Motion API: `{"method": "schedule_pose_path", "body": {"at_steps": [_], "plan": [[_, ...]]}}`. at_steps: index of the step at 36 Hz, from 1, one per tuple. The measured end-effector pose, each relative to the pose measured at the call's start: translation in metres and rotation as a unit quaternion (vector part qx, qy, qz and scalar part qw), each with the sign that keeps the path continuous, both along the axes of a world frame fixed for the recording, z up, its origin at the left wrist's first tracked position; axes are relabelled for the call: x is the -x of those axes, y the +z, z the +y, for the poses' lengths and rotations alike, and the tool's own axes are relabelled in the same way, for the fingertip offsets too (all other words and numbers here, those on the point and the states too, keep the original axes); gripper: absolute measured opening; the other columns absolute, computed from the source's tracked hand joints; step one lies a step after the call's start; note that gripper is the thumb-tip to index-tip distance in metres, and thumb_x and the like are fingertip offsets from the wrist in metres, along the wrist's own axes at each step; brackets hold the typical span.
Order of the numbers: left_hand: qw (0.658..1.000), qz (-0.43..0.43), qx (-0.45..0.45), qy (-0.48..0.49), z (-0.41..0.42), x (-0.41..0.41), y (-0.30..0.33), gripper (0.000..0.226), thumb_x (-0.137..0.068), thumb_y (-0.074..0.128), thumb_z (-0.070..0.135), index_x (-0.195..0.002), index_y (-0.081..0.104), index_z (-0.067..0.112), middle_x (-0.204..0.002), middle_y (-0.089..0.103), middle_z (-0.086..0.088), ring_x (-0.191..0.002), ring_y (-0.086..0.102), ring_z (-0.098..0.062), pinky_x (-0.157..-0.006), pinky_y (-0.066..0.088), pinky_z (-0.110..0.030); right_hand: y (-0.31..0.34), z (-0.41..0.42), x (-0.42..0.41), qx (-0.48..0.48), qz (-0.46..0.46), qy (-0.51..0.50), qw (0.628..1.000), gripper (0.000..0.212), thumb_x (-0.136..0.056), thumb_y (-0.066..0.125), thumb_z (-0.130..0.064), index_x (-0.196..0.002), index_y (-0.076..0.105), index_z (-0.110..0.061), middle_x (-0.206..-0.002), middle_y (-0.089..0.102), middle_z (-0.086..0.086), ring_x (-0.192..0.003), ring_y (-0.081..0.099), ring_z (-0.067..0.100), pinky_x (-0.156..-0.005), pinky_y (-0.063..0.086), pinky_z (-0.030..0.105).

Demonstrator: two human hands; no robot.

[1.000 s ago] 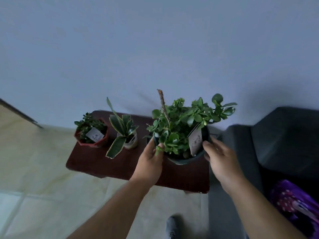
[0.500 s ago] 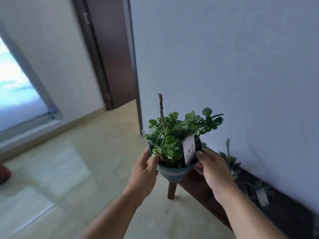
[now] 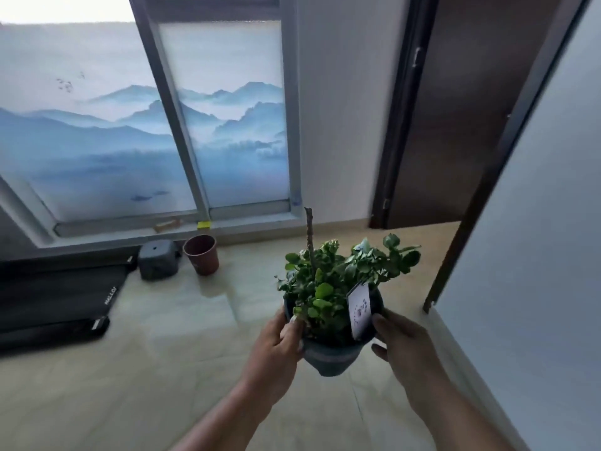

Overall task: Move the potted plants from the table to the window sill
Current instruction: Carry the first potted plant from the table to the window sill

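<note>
Plant (image 3: 338, 288) in its dark pot, gripped between left hand (image 3: 276, 349) and right hand (image 3: 406, 349), is carried above the floor toward the sill (image 3: 130, 234), which holds no plants.

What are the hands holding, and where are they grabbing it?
Both hands hold the potted plant. The left hand and the right hand grip opposite sides of the dark pot, up near its rim.
</note>
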State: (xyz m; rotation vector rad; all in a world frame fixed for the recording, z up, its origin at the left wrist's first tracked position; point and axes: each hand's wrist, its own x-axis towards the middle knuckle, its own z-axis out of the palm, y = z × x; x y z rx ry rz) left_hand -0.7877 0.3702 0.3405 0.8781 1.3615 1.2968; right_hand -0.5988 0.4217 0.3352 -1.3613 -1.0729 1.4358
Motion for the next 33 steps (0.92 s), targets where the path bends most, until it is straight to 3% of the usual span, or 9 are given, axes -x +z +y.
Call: {"method": "schedule_pose_path", "body": {"at_steps": [6,11,20,25,30,33], "plan": [[0.997,-0.003,0.019,0.079,0.081,0.044,-0.009,0.033,-0.106,0.043,0.011,-0.134,0.059,0.015,-0.118,0.07,-0.003,-0.091,0.071,0.002,-0.071,0.06,-0.021,-0.006,0.109,0.051,-0.003,0.004,0.077,0.997,0.032,-0.1,0.059,-0.016,-0.091,0.075,-0.042,-0.101,0.077,-0.018,-0.105,0.068,0.011,-0.091,0.054,0.04],[0.992,-0.015,0.017,0.125,0.14,0.081,-0.015,0.033,-0.106,0.043,0.012,-0.135,0.058,0.011,-0.117,0.069,-0.002,-0.087,0.071,0.005,-0.068,0.059,-0.019,-0.003,0.188,0.096,0.001,-0.025,0.13,0.991,0.029,-0.1,0.059,-0.022,-0.093,0.077,-0.044,-0.107,0.078,-0.016,-0.112,0.068,0.015,-0.1,0.054,0.048],[0.982,-0.054,0.03,0.177,0.257,0.182,-0.029,0.031,-0.105,0.046,0.017,-0.132,0.06,0.013,-0.123,0.068,-0.005,-0.091,0.072,0.003,-0.068,0.059,-0.019,-0.018,0.322,0.209,0.027,-0.034,0.169,0.985,0.021,-0.101,0.058,-0.017,-0.105,0.075,-0.029,-0.116,0.075,-0.005,-0.111,0.068,0.014,-0.095,0.055,0.04],[0.983,-0.059,0.033,0.169,0.334,0.26,-0.038,0.028,-0.106,0.045,0.015,-0.127,0.061,0.02,-0.116,0.069,0.003,-0.09,0.071,0.005,-0.07,0.059,-0.018,-0.031,0.398,0.288,0.036,-0.049,0.165,0.984,0.02,-0.102,0.057,-0.016,-0.104,0.075,-0.024,-0.113,0.076,-0.001,-0.109,0.069,0.016,-0.088,0.055,0.036],[0.984,-0.054,0.038,0.165,0.4,0.322,-0.033,0.027,-0.105,0.046,0.014,-0.115,0.064,0.032,-0.094,0.077,0.019,-0.087,0.072,0.005,-0.074,0.06,-0.019,-0.033,0.463,0.346,0.053,-0.043,0.156,0.985,0.022,-0.103,0.055,-0.013,-0.102,0.076,-0.021,-0.11,0.077,-0.002,-0.108,0.069,0.015,-0.092,0.055,0.04],[0.987,-0.051,0.039,0.15,0.45,0.358,-0.031,0.028,-0.105,0.047,0.014,-0.116,0.063,0.034,-0.092,0.076,0.025,-0.088,0.071,0.007,-0.073,0.06,-0.018,-0.033,0.512,0.383,0.066,-0.028,0.153,0.986,0.022,-0.103,0.055,-0.011,-0.102,0.076,-0.019,-0.108,0.078,-0.001,-0.106,0.071,0.015,-0.091,0.056,0.039]]}}
